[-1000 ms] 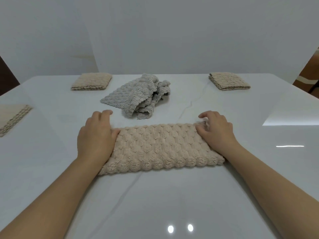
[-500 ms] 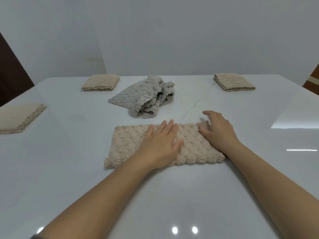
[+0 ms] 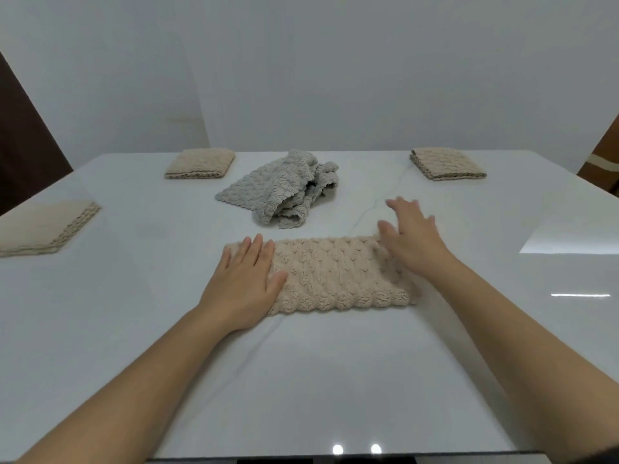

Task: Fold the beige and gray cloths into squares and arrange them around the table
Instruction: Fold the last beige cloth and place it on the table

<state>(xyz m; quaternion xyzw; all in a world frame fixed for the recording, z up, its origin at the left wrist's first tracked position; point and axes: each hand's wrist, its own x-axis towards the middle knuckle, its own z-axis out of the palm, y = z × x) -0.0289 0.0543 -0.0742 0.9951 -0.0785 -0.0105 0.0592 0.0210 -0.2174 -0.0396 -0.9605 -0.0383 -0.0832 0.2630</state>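
The left hand (image 3: 244,285) lies flat, fingers spread, gripping nothing, on the beige cloth (image 3: 338,276); the blurred right hand (image 3: 411,238) seems unclenched over its other end.

On my feed the glossy white table (image 3: 335,380) carried five cloths. A beige strip (image 3: 338,276) lay flat near the middle, folded long. Just beyond it sat a crumpled gray cloth (image 3: 281,189). Three folded beige squares lay apart from these: one at the far left (image 3: 200,163), one at the far right (image 3: 447,164), one by the left edge (image 3: 47,227).
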